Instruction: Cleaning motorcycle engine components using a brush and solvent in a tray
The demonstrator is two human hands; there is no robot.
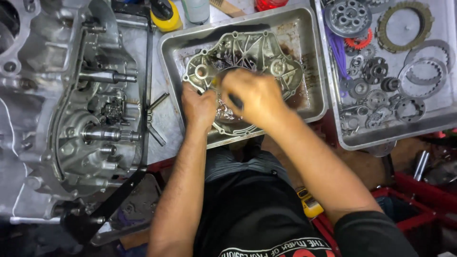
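Note:
A grey metal engine cover (247,52) lies inside-up in a dirty steel tray (314,62). My left hand (199,107) grips the cover's near left rim. My right hand (254,95) is closed around a small tool with a yellow and black handle, blurred, pressed into the middle of the cover. The tool's working end is hidden under my fingers.
An opened engine block (71,109) with bare shafts sits at the left on a black stand. A second steel tray (431,121) at the right holds several gears, clutch plates and rings. A yellow cap and bottles stand at the back. Red crates (419,190) lie at lower right.

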